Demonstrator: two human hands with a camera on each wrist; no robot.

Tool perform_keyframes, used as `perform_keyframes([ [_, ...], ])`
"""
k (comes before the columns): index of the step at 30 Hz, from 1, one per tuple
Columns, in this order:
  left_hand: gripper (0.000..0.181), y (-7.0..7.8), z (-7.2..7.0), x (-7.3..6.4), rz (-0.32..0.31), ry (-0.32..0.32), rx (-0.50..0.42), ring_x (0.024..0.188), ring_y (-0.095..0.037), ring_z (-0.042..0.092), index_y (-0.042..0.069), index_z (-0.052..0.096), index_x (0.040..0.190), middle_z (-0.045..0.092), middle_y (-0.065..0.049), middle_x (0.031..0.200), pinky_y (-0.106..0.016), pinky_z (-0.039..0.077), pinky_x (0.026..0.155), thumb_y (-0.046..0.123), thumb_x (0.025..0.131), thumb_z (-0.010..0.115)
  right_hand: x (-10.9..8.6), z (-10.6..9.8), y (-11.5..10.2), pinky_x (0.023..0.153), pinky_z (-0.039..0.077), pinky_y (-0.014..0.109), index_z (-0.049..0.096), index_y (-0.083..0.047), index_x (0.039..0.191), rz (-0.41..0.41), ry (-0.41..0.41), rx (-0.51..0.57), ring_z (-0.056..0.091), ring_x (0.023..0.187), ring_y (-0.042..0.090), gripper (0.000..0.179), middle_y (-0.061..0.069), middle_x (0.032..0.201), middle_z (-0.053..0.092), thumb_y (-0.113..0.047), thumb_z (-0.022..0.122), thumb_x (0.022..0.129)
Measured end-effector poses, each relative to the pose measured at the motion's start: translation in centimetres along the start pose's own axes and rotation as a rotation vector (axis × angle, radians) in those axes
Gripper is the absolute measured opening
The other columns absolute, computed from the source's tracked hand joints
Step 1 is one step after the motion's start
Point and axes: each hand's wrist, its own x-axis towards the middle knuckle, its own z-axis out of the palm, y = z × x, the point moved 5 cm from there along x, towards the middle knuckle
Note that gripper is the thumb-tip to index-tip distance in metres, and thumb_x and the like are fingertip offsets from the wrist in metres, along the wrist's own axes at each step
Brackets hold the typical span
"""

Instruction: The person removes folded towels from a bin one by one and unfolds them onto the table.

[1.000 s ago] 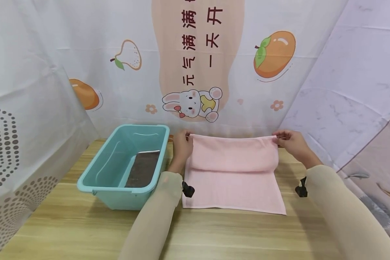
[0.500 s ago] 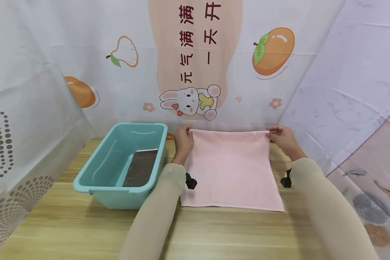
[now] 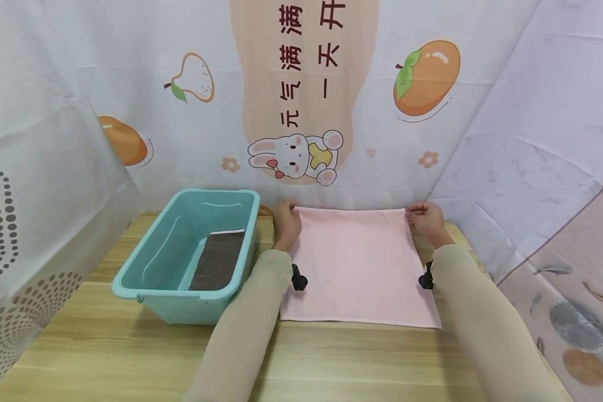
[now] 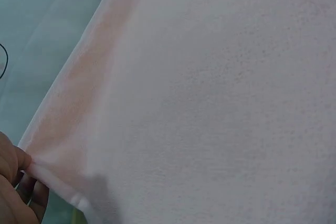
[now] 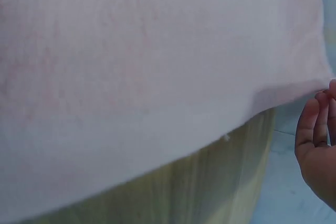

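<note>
A pink towel (image 3: 354, 268) lies spread over the table, its far edge drawn straight between the two hands. At its far left corner the left hand (image 3: 287, 224) pinches the cloth; in the left wrist view thumb and finger grip the hem of the towel (image 4: 199, 87). The right hand (image 3: 427, 222) pinches the far right corner, and the right wrist view has its fingertips (image 5: 310, 111) at that corner, the edge slightly lifted there. The near edge of the towel lies flat, close to the forearms.
A teal plastic basin (image 3: 181, 307) stands left of the left forearm, with a dark brown flat piece (image 3: 218, 259) inside. The wooden table (image 3: 357, 363) meets a printed curtain (image 3: 191, 139) behind the towel.
The towel's folded-over upper part has been opened out flat. Both hands still hold the far corners; the right hand has moved left, and the hands rose and then came down.
</note>
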Motion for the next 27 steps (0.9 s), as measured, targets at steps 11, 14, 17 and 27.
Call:
perform_keyframes([
  [11,0.025,-0.8,0.0,0.3,-0.097,0.002,0.062,0.105,-0.032,0.064,0.000,0.067,0.121,0.068,-0.017,0.113,-0.045,0.052,0.093,-0.002,0.099,0.057,0.1,2.0,0.3,0.066,0.057,0.026,0.064,0.010,0.119,-0.001,-0.183,-0.219,0.066,0.079,0.020,0.025,0.018,0.102,0.068,-0.007,0.063,0.100],
  [14,0.022,-0.5,0.4,0.1,-0.081,-0.067,0.083,0.102,-0.031,0.064,-0.001,0.068,0.119,0.068,-0.016,0.110,-0.044,0.053,0.091,-0.001,0.099,0.058,-0.2,2.6,-0.1,0.071,0.056,0.028,0.063,0.007,0.121,-0.018,-0.255,-0.310,0.065,0.088,0.025,0.027,0.021,0.108,0.067,-0.011,0.064,0.101],
  [17,0.018,-0.1,1.1,-0.2,-0.026,-0.183,0.157,0.101,-0.028,0.063,0.001,0.070,0.115,0.067,-0.013,0.109,-0.041,0.053,0.089,0.004,0.100,0.060,-0.7,3.5,-1.3,0.079,0.056,0.036,0.065,0.006,0.120,-0.113,-0.318,-0.443,0.065,0.097,0.034,0.029,0.024,0.113,0.068,-0.015,0.064,0.101],
  [27,0.033,1.7,3.9,-2.1,0.206,-0.510,0.515,0.117,-0.031,0.059,0.010,0.066,0.128,0.063,-0.012,0.125,-0.045,0.049,0.099,0.032,0.104,0.060,-4.7,8.9,-4.3,0.106,0.041,0.060,0.056,0.009,0.136,-0.478,-0.545,-0.722,0.056,0.123,0.048,0.050,0.030,0.131,0.061,-0.027,0.063,0.102],
])
